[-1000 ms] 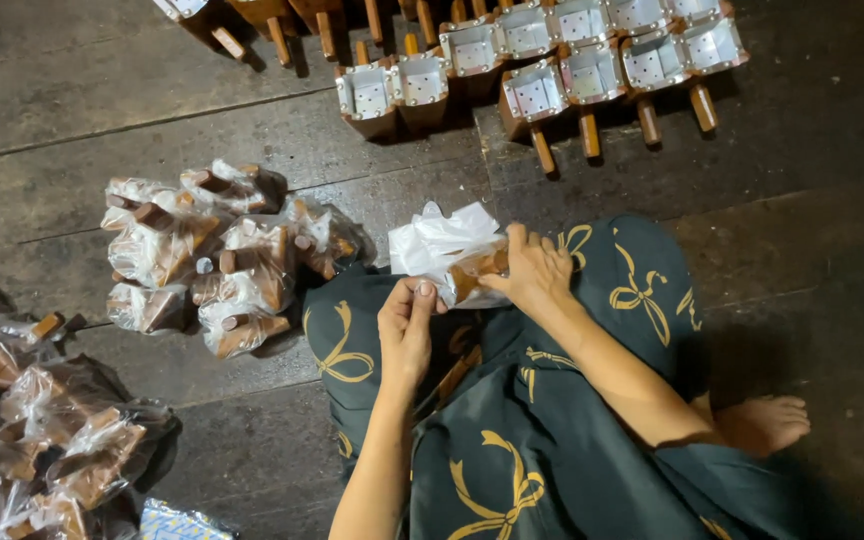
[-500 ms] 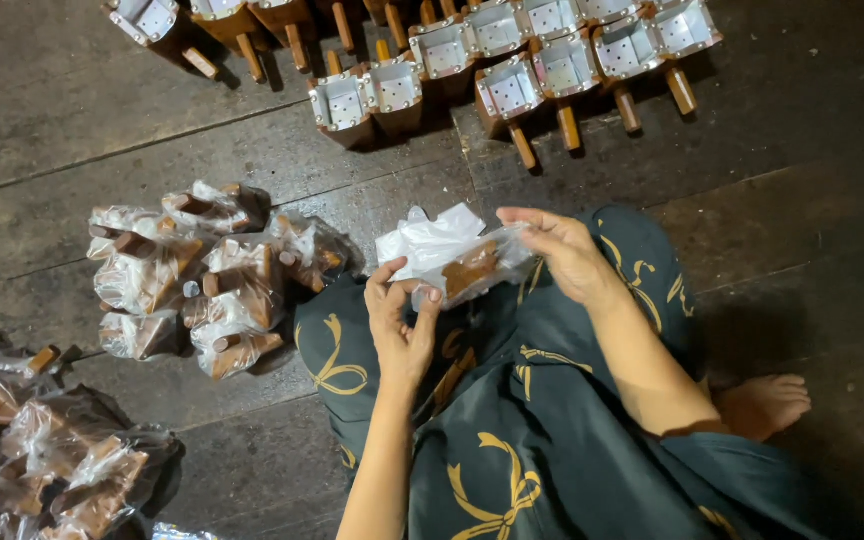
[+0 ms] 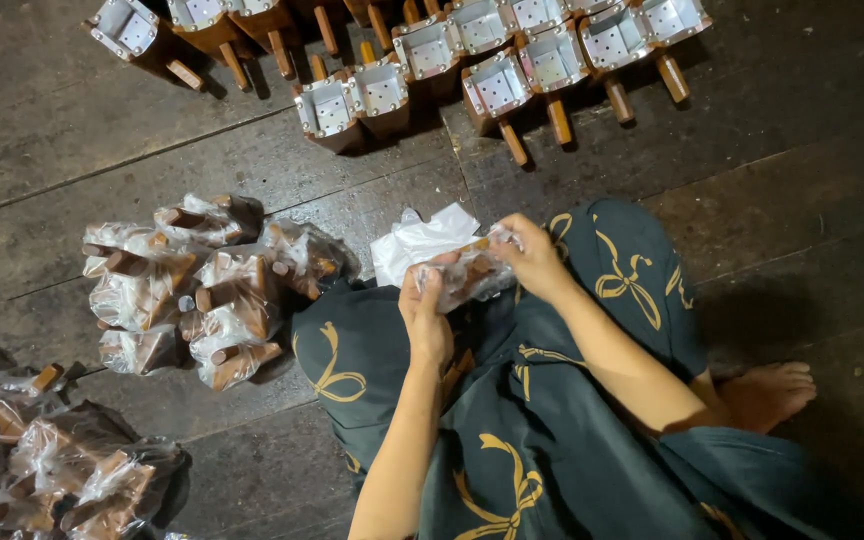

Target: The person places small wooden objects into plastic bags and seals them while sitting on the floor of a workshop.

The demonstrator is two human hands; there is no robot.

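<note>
Bagged wooden piece [image 3: 467, 272] sits in both hands over the person's lap, above the dark gold-patterned cloth [image 3: 552, 440], with loose white plastic [image 3: 420, 243] bunched at its far-left end. Left hand [image 3: 428, 310] is closed on the near-left end, thumb and fingers pinching film against the wood. Right hand [image 3: 530, 262] is closed on the far-right end, fingertips curled over the bag.

Handling, as a judgement: small and light, rigid wood core inside a thin soft film. Film looks slick and will slide and crumple over the wood, so the hold should clamp through the plastic onto the block, not on loose bag. Not fragile; the film could tear on corners.

Long axis runs roughly left-right across the lap, tilted slightly up toward the right hand. Which end is the peg end cannot be told through the wrap.

Pile of bagged pieces [image 3: 187, 285] lies on the floor [image 3: 802, 170] just left of the knee; more bagged ones [image 3: 52, 465] sit at the floor's near-left corner. Unwrapped pieces with metal brackets [image 3: 497, 60] line the floor's far edge.
</note>
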